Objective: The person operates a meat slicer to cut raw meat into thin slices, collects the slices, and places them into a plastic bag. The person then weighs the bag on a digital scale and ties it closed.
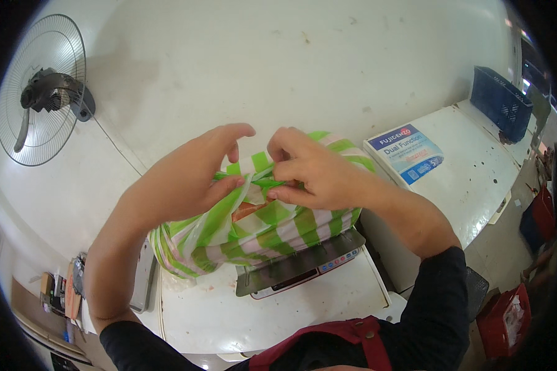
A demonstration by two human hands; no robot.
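A green-and-white striped plastic bag, bulging with its contents, lies across a dark metal tray on a weighing scale. Through the gap at its top shows something orange-brown, which I cannot identify. My left hand has its thumb against a gathered strip of the bag, with the index finger raised; its other fingers are partly hidden. Thumb and curled fingers of my right hand pinch the bag's green plastic beside the opening.
The scale stands on a white chest freezer lid. To the right is another white freezer with a Fujidenzo sticker and a navy plastic crate. A fan hangs on the wall at left. Red containers sit low at right.
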